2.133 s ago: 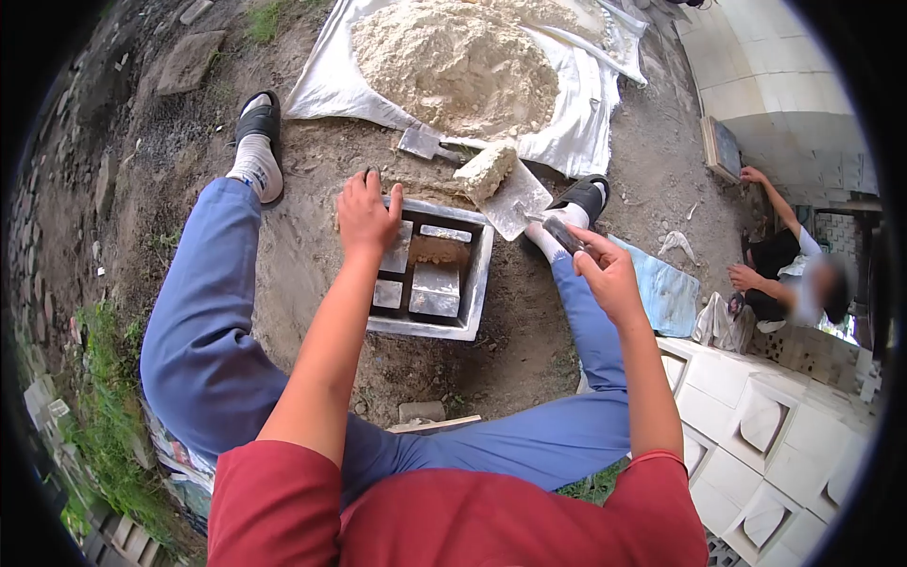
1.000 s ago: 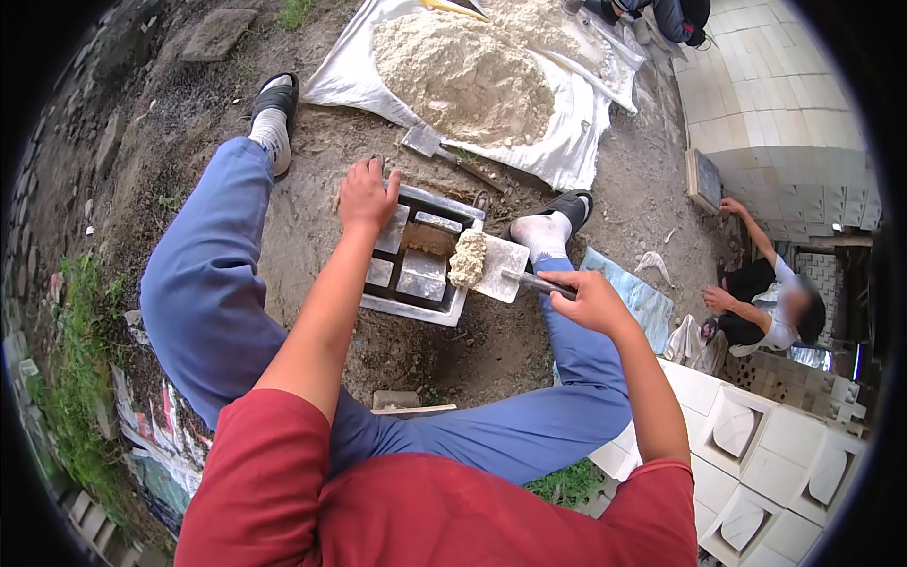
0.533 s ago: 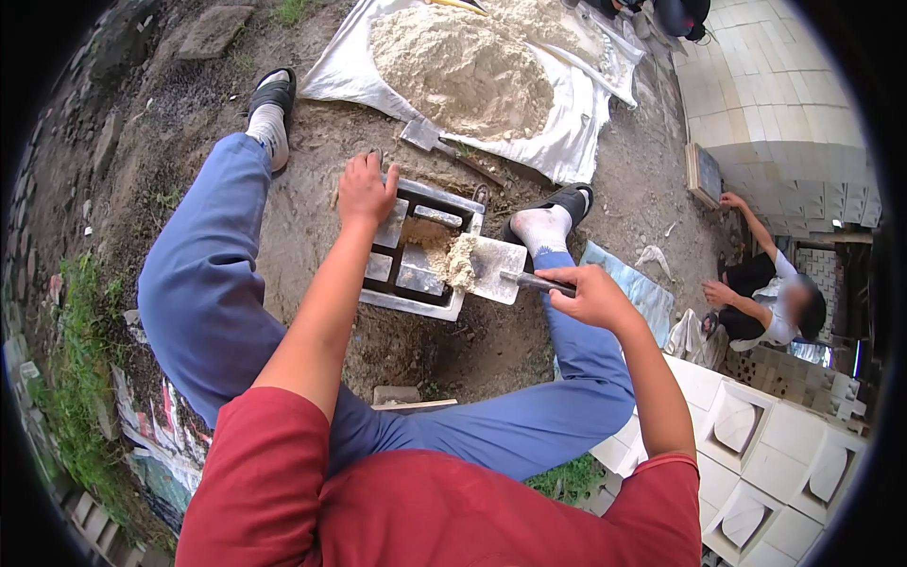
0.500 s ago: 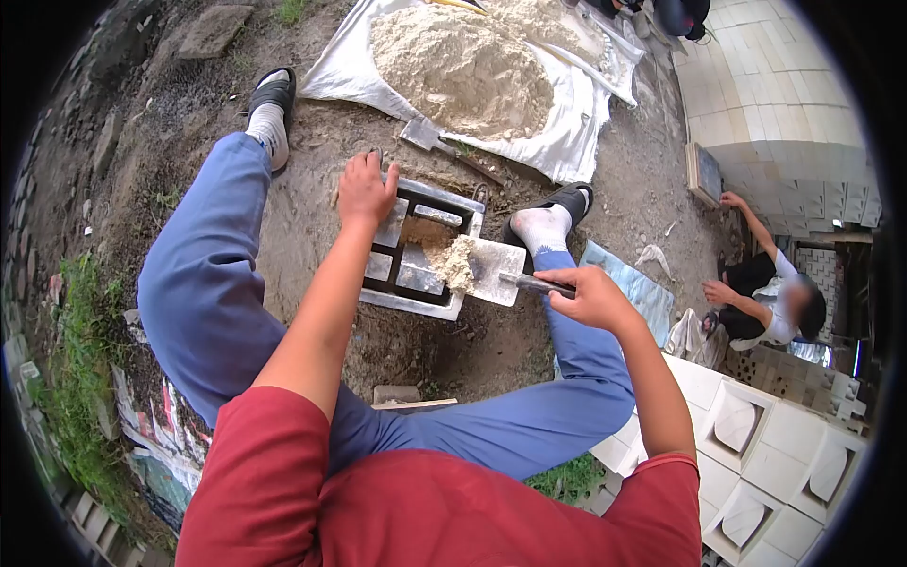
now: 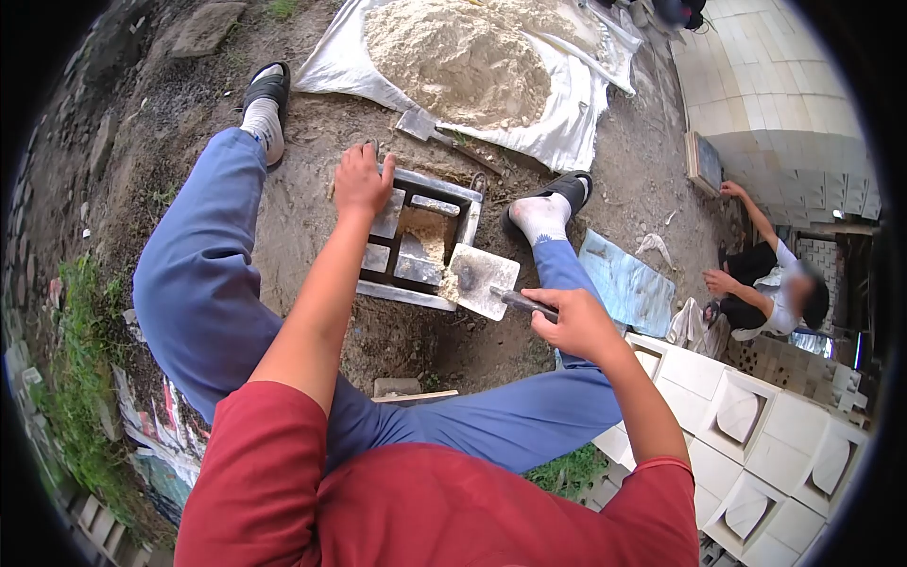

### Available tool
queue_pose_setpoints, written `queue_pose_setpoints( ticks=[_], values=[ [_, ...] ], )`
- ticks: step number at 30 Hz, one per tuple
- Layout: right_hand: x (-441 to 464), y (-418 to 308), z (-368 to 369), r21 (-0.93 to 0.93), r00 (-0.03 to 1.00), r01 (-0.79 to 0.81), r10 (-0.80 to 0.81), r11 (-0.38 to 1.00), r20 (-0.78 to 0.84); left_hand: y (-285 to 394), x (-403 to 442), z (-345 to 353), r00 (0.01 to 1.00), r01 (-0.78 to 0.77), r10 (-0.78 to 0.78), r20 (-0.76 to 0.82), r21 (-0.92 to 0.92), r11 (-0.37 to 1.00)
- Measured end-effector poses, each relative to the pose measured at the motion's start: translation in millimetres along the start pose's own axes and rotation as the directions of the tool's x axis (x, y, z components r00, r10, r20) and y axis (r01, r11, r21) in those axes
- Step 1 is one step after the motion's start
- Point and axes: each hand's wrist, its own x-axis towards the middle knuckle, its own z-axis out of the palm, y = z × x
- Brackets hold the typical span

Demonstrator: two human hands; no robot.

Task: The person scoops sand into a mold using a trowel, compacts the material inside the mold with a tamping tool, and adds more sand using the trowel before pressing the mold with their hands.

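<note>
A metal block mould [image 5: 406, 295] with inner dividers sits on the dirt between my feet. My left hand [image 5: 363, 181] grips its upper left corner, the fingers curled over the edge and partly hidden. In my right hand [image 5: 574, 319] is the dark handle of a flat trowel [image 5: 487, 283]. The blade is tilted at the mould's right side, its tip by the rim. Crumbly pale mix [image 5: 449, 283] lies at the blade's left edge and the mould's lower right corner. Brownish mix partly covers one cavity inside.
A heap of pale sandy mix [image 5: 458, 71] lies on a white sheet [image 5: 567, 132] ahead. Near it rests a second trowel [image 5: 416, 126]. Pale blue sheeting [image 5: 625, 279] and white hollow blocks [image 5: 690, 383] are at right. Another person [image 5: 779, 293] crouches beyond, touching a framed panel [image 5: 703, 163].
My right hand has drawn the trowel down and slightly left, turning its blade. Much of the mix that was on the blade's edge has left it. My left hand stays on the mould.
</note>
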Motion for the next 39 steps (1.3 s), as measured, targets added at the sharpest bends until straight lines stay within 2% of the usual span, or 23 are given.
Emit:
queue_pose_setpoints(
  ticks=[2,4,11,13,20,23,25,29,31,32,34,35,37,39],
  values=[
    [-5,-9,3,-0.061,1.000,-0.004,0.004,0.998,0.002,-2,0,3,1.000,-0.010,0.010,-0.014,0.007,1.000],
    [-5,-3,12,0.013,0.986,0.098,-0.096,0.995,-0.135,-2,0,4,0.999,-0.011,0.011,-0.030,0.006,1.000],
    [-2,-11,14,-0.019,0.993,0.036,-0.038,0.999,-0.108,-3,0,4,1.000,0.000,0.000,-0.002,-0.002,1.000],
    [-1,-13,14,-0.068,0.986,0.058,-0.067,0.996,-0.154,-3,0,4,0.999,-0.020,0.018,-0.051,-0.025,0.999],
    [2,-15,13,-0.108,0.969,0.111,-0.132,0.988,-0.209,-2,0,5,0.999,-0.014,0.013,-0.039,-0.019,1.000],
    [2,-25,6,-0.122,0.985,0.036,-0.056,0.992,-0.163,-3,1,4,1.000,-0.002,0.002,-0.009,-0.006,1.000],
    [0,-26,2,-0.054,0.977,0.020,-0.031,0.998,-0.211,-3,1,5,0.999,-0.022,0.021,-0.050,-0.019,1.000],
    [0,-21,1,0.007,0.975,-0.068,0.068,0.998,-0.211,0,1,4,1.000,-0.005,0.005,-0.025,-0.021,1.000],
    [3,-13,6,0.225,0.982,-0.092,0.126,0.970,-0.141,-2,2,5,1.000,-0.004,0.004,-0.021,-0.015,1.000],
    [6,-8,9,0.225,0.982,-0.092,0.126,0.970,-0.141,-3,2,6,1.000,-0.004,0.004,-0.021,-0.015,1.000],
    [11,-3,15,0.583,0.984,-0.179,0.155,0.792,0.090,-3,1,6,1.000,-0.011,0.010,-0.028,-0.022,1.000],
    [12,-3,15,0.583,0.984,-0.180,0.157,0.793,0.090,-3,2,6,1.000,-0.010,0.010,-0.027,-0.024,1.000],
    [13,-13,14,0.701,0.971,-0.239,0.174,0.671,0.165,-7,3,6,1.000,-0.002,0.002,0.000,-0.106,0.994],
    [13,-20,11,0.732,0.961,-0.277,0.174,0.622,0.216,-13,4,8,1.000,-0.008,0.006,-0.008,-0.166,0.986]
  ],
)
